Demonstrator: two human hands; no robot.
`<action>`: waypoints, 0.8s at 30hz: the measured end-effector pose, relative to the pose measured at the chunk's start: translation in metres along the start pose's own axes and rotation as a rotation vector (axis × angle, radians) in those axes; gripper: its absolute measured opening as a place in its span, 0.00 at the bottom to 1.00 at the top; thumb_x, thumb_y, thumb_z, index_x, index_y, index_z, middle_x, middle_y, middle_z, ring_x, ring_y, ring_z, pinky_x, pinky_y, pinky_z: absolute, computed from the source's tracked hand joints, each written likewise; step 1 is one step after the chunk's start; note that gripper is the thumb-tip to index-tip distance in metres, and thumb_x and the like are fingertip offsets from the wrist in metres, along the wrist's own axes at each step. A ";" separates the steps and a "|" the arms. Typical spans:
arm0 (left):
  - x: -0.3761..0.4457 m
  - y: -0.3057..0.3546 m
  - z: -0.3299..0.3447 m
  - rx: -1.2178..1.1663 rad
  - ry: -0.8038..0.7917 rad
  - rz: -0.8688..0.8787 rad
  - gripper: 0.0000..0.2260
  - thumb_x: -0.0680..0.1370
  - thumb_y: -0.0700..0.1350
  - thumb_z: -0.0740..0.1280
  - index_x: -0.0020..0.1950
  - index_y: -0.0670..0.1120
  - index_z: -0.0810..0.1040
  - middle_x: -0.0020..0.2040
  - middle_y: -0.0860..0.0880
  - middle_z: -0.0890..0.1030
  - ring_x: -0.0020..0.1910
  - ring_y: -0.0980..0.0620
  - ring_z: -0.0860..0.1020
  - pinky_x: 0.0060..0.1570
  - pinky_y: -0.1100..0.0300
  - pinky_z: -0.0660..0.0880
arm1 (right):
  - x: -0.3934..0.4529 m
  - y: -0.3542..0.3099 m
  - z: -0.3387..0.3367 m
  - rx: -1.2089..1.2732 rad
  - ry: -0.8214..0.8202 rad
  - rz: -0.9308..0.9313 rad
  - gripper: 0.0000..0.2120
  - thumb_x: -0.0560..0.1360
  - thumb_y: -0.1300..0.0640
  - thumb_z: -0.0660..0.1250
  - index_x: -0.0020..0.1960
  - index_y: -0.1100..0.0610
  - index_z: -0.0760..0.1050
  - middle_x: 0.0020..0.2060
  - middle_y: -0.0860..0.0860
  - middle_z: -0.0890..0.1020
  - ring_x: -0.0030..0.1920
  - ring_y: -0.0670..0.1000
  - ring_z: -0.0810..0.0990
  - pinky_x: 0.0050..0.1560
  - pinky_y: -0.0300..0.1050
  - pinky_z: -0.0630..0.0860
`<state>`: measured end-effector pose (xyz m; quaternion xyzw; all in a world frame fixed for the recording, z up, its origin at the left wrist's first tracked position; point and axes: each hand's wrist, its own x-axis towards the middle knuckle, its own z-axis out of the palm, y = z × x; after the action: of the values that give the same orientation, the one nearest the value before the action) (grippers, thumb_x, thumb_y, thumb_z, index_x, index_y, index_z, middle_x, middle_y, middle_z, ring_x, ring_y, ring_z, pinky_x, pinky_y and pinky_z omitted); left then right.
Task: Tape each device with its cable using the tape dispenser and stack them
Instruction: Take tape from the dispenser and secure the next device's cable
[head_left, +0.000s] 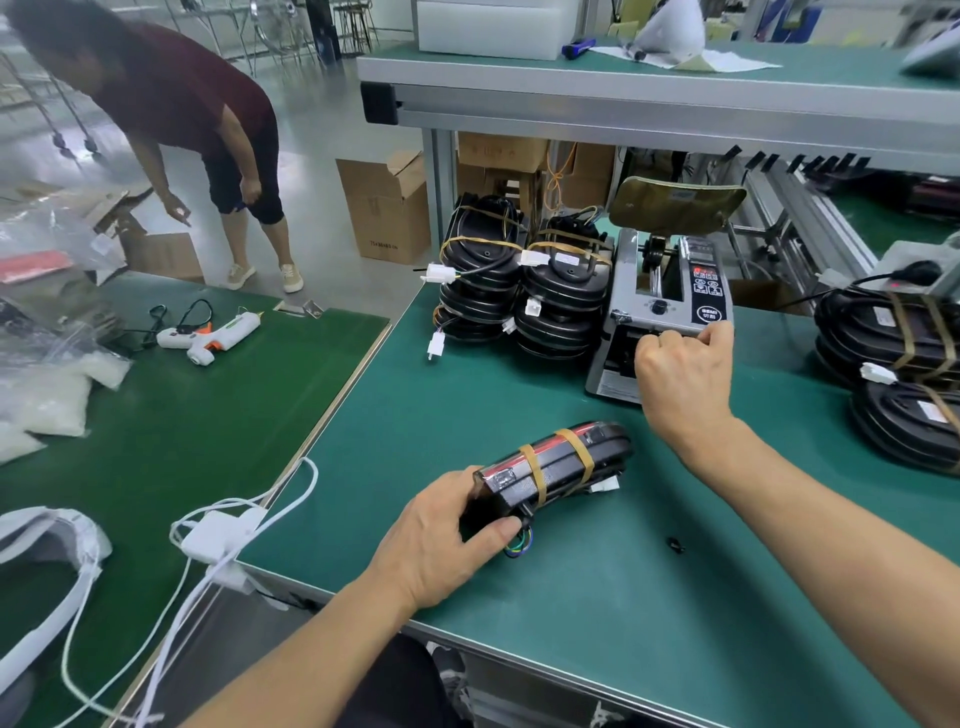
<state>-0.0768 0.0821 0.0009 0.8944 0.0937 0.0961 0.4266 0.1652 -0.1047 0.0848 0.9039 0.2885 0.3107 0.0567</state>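
Note:
My left hand (441, 540) grips the near end of a black device (556, 467) with a red strip, lying on the green mat. Its cable is bound to it by two tan tape bands. My right hand (680, 374) reaches to the front slot of the grey tape dispenser (670, 291), fingers curled there; whether it holds tape is hidden. Two stacks of taped black devices (524, 291) stand left of the dispenser. More taped devices (898, 364) are piled at the right.
A small black part (675, 544) lies on the mat near me. The left table holds a white glue gun (213, 335), plastic bags (47, 332) and white cables (218, 535). A person (192, 124) bends over cardboard boxes (387, 205) on the floor behind. A shelf (660, 98) runs overhead.

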 end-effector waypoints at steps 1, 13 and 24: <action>0.000 -0.001 0.000 0.006 0.001 0.003 0.20 0.77 0.67 0.66 0.66 0.63 0.75 0.58 0.58 0.83 0.59 0.56 0.80 0.62 0.51 0.78 | 0.001 0.001 -0.002 -0.011 -0.010 -0.018 0.16 0.59 0.79 0.61 0.32 0.59 0.64 0.25 0.58 0.72 0.26 0.53 0.64 0.49 0.54 0.69; 0.002 -0.007 0.002 0.018 0.018 0.039 0.17 0.76 0.68 0.65 0.64 0.68 0.70 0.56 0.59 0.82 0.57 0.59 0.79 0.60 0.55 0.78 | -0.008 0.011 0.000 0.042 0.105 0.083 0.14 0.63 0.76 0.67 0.32 0.59 0.67 0.25 0.57 0.73 0.24 0.55 0.66 0.44 0.52 0.68; 0.000 -0.002 0.001 0.003 0.024 0.031 0.18 0.77 0.68 0.66 0.64 0.69 0.70 0.56 0.59 0.83 0.56 0.59 0.80 0.60 0.54 0.78 | -0.066 0.019 -0.031 1.209 0.100 0.689 0.07 0.77 0.55 0.73 0.40 0.48 0.82 0.32 0.40 0.82 0.32 0.40 0.75 0.38 0.28 0.71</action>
<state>-0.0766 0.0831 -0.0015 0.8951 0.0851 0.1133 0.4228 0.1136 -0.1595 0.0798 0.8016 0.1097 0.1372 -0.5715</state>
